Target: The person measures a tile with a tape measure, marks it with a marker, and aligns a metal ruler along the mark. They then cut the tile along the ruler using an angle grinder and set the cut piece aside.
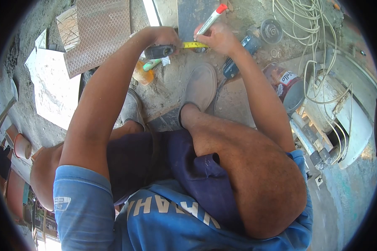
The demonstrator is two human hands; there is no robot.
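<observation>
My left hand is closed around a dark tape measure, held low over the ground in front of my feet. A short length of yellow tape blade runs from it across to my right hand. Between the fingers of that hand is a white marker with a red cap, tilted up to the right. The fingertips also meet the blade's far end, though the exact grip there is partly hidden. Just beyond the blade lies a dark flat panel. A white strip sits beyond my left hand.
A blue-bodied angle grinder lies right of my right hand. Farther right are coiled pale cable, a red labelled container and a hammer. Left are a patterned brown sheet, white sheet pieces and an orange container.
</observation>
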